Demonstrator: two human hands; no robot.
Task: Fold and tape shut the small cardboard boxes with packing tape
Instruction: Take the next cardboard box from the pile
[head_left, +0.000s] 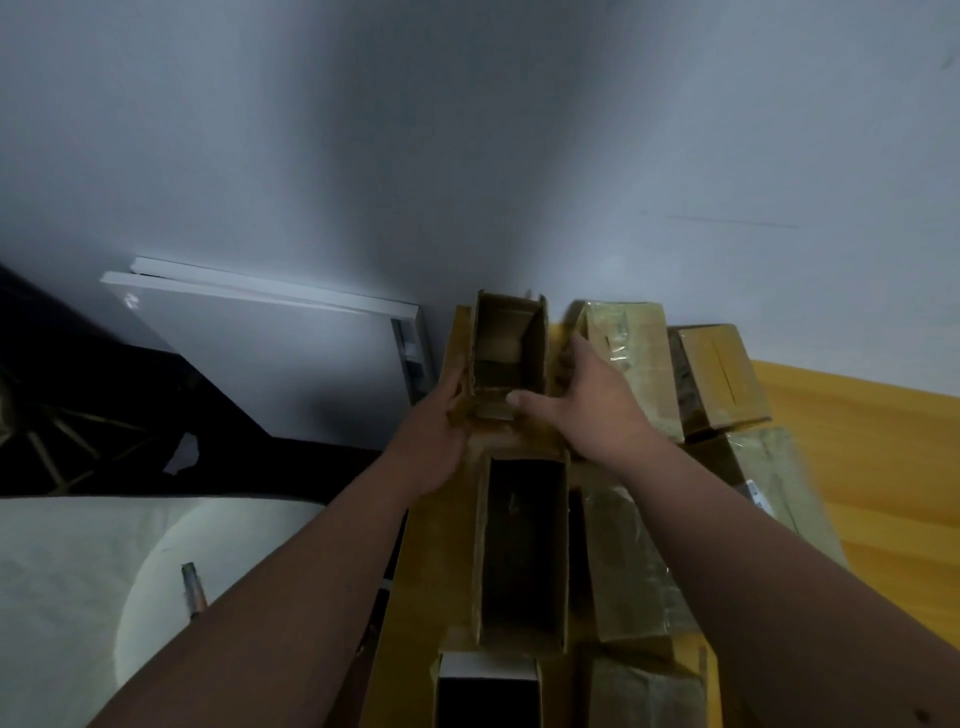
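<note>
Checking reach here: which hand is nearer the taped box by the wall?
The right hand: it lies just left of the taped box. The left hand is farther, across the open box.

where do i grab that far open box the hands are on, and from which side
Grip the far open box by its two long side walls, one hand coming in from each side, as the left hand and right hand do. Its top is open and flaps loose, so only the upright walls look firm.

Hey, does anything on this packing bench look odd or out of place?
Nothing looks damaged or spilled. The far open box, held between the left hand and right hand, stands untaped, while the taped boxes beside it sit slightly askew.
</note>
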